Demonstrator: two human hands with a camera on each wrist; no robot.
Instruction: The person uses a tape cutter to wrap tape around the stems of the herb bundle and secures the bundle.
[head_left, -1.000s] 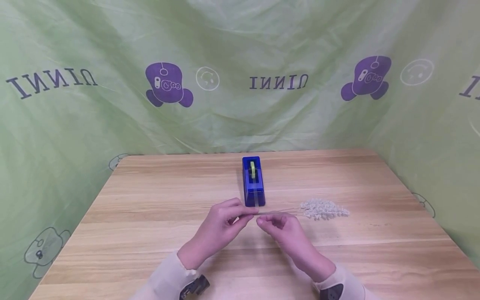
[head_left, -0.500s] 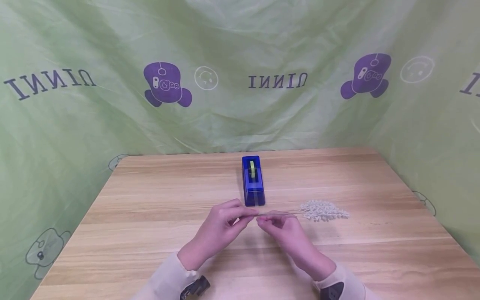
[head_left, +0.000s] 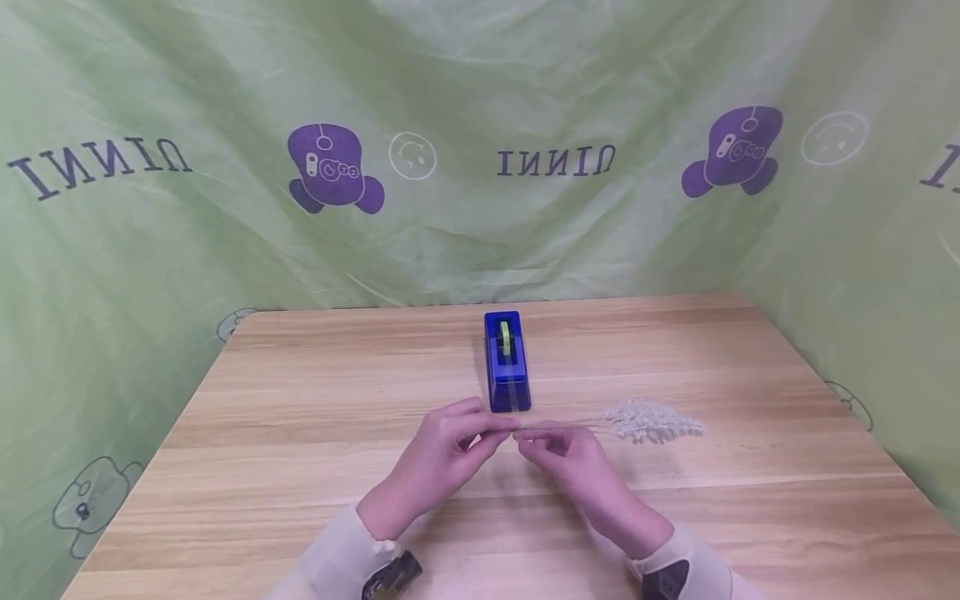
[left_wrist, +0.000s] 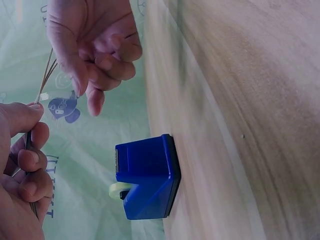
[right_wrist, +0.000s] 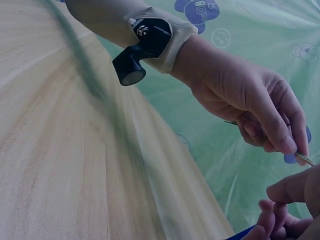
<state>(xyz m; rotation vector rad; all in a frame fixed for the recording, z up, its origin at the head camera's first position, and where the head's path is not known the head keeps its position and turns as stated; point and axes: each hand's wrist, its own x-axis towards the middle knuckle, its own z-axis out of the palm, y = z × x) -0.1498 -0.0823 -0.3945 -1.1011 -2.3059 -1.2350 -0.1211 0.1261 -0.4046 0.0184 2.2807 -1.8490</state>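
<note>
My left hand [head_left: 438,454] grips the thin stems [left_wrist: 48,72] of a bunch of small white flowers [head_left: 651,421], whose heads point to the right above the table. Close beside it, my right hand [head_left: 592,479] has its thumb and forefinger together. In the left wrist view a small clear piece of tape [left_wrist: 44,96] shows on the stems by the left thumb, and it seems to run to the right fingertips. Just beyond the hands stands a blue tape dispenser [left_wrist: 145,160] with a yellow-green roll. The stem ends are partly hidden inside the left hand.
The wooden table [head_left: 315,375] carries the dispenser near its middle. A green curtain [head_left: 465,242] with purple prints hangs behind and at both sides. Each sleeve bears a dark wrist camera [right_wrist: 150,42].
Both hands stay almost in place. The flower heads have shifted very slightly to the right, and the stems have turned a little between the fingers.
</note>
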